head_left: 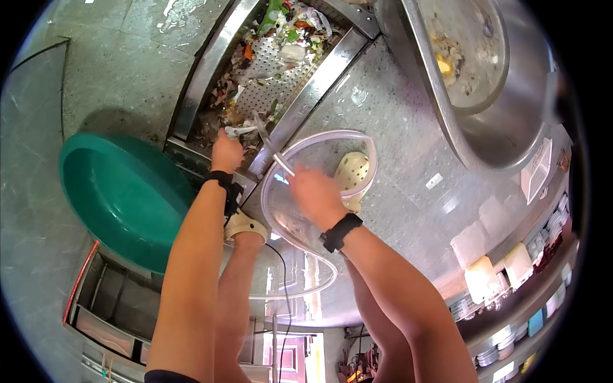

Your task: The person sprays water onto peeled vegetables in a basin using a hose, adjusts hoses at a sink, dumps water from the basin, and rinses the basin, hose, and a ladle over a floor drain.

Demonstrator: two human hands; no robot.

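Note:
My right hand (pixel 314 196) is closed around a clear hose (pixel 371 153). The hose end points at a floor drain, and what looks like a stream of water leaves it. My left hand (pixel 227 153) reaches down over the near end of the drain trough, fingers closed. A white strip-like piece (pixel 240 131) lies at its fingertips; I cannot tell whether it is gripped. Inside the metal-framed drain (pixel 319 76), a perforated metal plate (pixel 265 86) is strewn with food scraps (pixel 300 29).
A green basin (pixel 118 191) stands left of the drain. A steel sink-like container (pixel 504 140) is at the upper right. My feet in cream clogs (pixel 352 172) are near the drain, with hose loops around one. Shelves with dishes (pixel 498 348) line the right; the floor is wet.

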